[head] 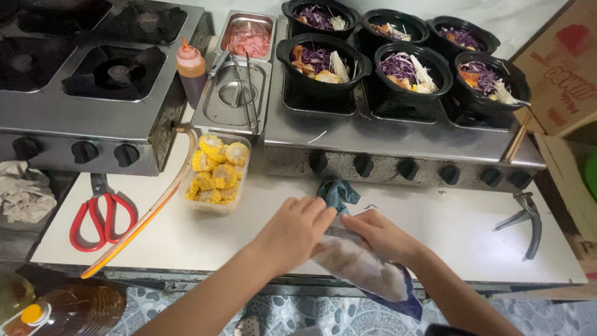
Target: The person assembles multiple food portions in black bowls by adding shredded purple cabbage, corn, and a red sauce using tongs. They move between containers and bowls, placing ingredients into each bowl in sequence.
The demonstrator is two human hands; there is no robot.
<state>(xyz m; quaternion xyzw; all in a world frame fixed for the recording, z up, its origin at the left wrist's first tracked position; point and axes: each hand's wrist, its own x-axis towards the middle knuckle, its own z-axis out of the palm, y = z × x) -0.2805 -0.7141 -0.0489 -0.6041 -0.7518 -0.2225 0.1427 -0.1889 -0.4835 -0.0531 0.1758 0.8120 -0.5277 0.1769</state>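
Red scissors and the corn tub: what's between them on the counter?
In the head view, a long yellow-orange hose runs diagonally across the white counter between the red scissors and the corn tub. Nothing else lies there.

We saw red-handled scissors [99, 214] on the white counter [435, 230], yellow corn pieces [214, 169] in a clear tub, black pots [398, 50] of purple cabbage, an orange-capped brown sauce bottle [191, 70], and a blue-edged frosty bag [367, 267].
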